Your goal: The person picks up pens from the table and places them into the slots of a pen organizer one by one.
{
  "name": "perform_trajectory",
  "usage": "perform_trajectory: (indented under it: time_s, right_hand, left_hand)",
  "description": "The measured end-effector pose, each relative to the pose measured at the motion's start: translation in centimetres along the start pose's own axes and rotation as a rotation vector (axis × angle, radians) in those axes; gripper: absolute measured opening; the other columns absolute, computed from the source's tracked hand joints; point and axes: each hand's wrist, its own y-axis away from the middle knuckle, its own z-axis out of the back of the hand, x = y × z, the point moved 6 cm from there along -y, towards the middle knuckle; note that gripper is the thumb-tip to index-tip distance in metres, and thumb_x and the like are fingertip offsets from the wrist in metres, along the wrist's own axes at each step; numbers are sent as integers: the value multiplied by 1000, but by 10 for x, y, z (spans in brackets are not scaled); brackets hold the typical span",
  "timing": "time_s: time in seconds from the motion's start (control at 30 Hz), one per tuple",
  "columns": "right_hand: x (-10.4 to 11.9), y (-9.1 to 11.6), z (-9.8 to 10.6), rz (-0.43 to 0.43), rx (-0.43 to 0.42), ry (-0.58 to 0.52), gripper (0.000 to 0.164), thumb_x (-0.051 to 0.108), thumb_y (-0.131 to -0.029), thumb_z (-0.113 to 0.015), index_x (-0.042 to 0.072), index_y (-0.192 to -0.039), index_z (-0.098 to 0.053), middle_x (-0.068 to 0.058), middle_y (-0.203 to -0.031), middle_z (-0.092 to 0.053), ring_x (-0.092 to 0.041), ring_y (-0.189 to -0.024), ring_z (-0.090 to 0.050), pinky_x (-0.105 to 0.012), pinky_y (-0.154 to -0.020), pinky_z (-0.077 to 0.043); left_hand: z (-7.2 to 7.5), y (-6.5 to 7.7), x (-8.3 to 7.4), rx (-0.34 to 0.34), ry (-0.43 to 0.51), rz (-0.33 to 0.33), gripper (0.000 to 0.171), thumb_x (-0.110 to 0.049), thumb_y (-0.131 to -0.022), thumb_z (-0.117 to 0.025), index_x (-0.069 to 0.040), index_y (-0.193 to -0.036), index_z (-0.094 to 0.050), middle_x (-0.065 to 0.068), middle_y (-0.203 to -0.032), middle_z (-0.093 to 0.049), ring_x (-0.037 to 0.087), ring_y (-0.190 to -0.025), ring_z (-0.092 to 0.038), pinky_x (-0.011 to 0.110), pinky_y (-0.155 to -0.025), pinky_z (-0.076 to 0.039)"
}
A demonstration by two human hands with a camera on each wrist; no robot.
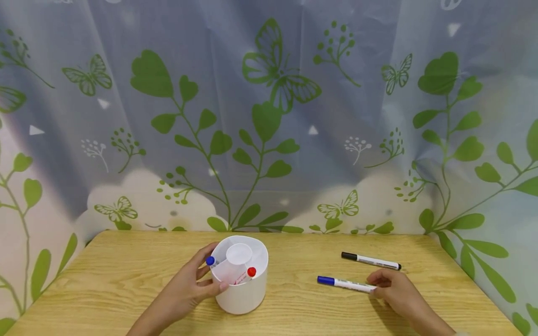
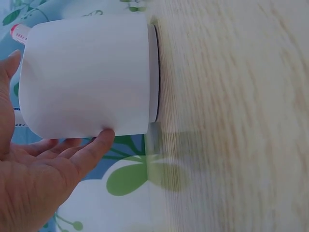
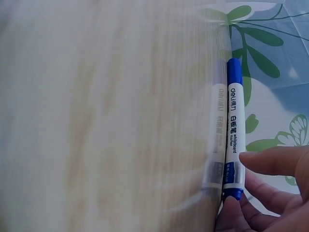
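1. Two markers flat on the tabletop (image 1: 294,310): a blue marker (image 1: 350,284) toward the right edge and, farther back, nearer the far right corner, a black marker (image 1: 371,261).
2. With long axis running side to side, roughly parallel to the far edge; blue cap (image 1: 325,280) aimed toward the left edge and slightly farther back than the tail end.
3. Tail end on the right-edge side, within the fingers of the right hand (image 1: 393,290): curled in and closed on the barrel, low against the tabletop; how firmly, cannot tell.
4. Clearly nearer to the blue marker: right hand. Well apart from both markers: left hand (image 1: 189,285).
5. Beyond the cap, toward the left edge, with bare wood between: a white holder (image 1: 245,298), upright, mouth up, slightly left of the far edge's middle.
6. Clasped round the holder's left side: left fingers, thumb at the front near the rim.
7. Inside, tops showing: a blue-topped pen (image 1: 210,261) at left, a red-topped pen (image 1: 251,272) at front right.
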Motion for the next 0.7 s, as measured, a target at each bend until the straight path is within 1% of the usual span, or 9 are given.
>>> perform_trajectory:
  time_s: [0.1, 0.23, 0.37, 0.47, 0.6, 0.7]
  right_hand:
    - [-1, 0, -1, -3, 2, 0, 22, -7, -89, -71, -9, -111, -68, -10, -101, -71, -19, -82, -56, -28, -60, -48]
    - [-1, -1, -2, -4, 4, 13, 20, -8, -89, -71, -9, -109, -69, -9, -100, -71, -19, -82, -57, -28, -61, -48]
    - [0, -1, -3, -16, 16, 10, 19, -7, -90, -70, -9, -108, -70, -9, -95, -70, -19, -78, -56, -27, -59, -48]
    - [-1, -1, -4, -18, 22, 5, 17, -7, -91, -70, -10, -107, -70, -9, -90, -69, -19, -73, -54, -26, -58, -46]
    - [-3, -1, -4, -6, 22, 3, 14, -7, -90, -70, -9, -105, -70, -6, -87, -68, -18, -70, -52, -25, -57, -45]
    - [-3, -1, -5, 0, 28, -1, 15, -6, -90, -71, -9, -104, -70, -6, -88, -68, -17, -70, -53, -25, -57, -46]
  left_hand:
    - [0, 0, 0, -3, -8, -10, 93, -18, -93, -81, -10, -165, -23, 27, -166, -31, 54, -151, -34, 51, -109, -53]
    - [0, 0, 0, -1, -3, -19, 92, -18, -93, -81, -11, -165, -23, 26, -167, -30, 53, -153, -31, 51, -110, -53]
    - [-1, 0, -1, -1, 4, -22, 92, -17, -93, -81, -11, -165, -23, 26, -167, -29, 54, -153, -31, 51, -109, -53]
    - [-1, 0, -1, -16, -2, -24, 92, -17, -92, -82, -12, -164, -25, 24, -167, -30, 53, -153, -32, 50, -109, -53]
    - [-2, 0, -1, -51, -20, -27, 95, -17, -87, -87, -14, -163, -29, 19, -166, -35, 49, -156, -29, 52, -115, -48]
    - [-3, 1, -1, -71, -35, -22, 99, -17, -84, -89, -14, -163, -29, 17, -166, -37, 47, -157, -27, 54, -119, -43]
